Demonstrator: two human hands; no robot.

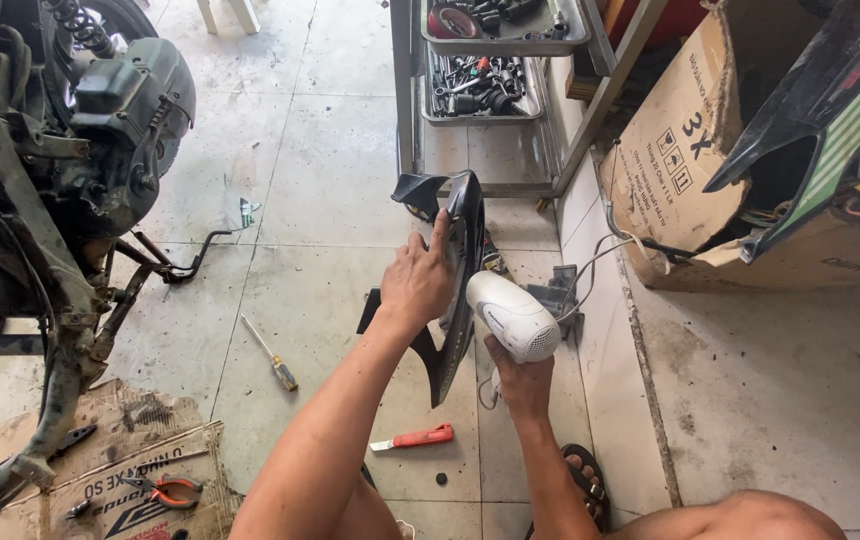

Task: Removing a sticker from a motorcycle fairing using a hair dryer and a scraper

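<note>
Right hand (522, 378), nearest me, grip wrapped round the white hair dryer (513, 315) handle: light, smooth. Just left of it, left hand (416, 283) clasps the black plastic fairing panel (455, 290) upright by its edge; thin, stiff, likely brittle, best held mid-edge.

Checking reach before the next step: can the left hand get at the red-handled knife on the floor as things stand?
Probably not right away. The left hand is gripping the black panel. The red-handled knife lies uncovered on the tiles beside that forearm, so the way looks free once the hand lets go.
</note>
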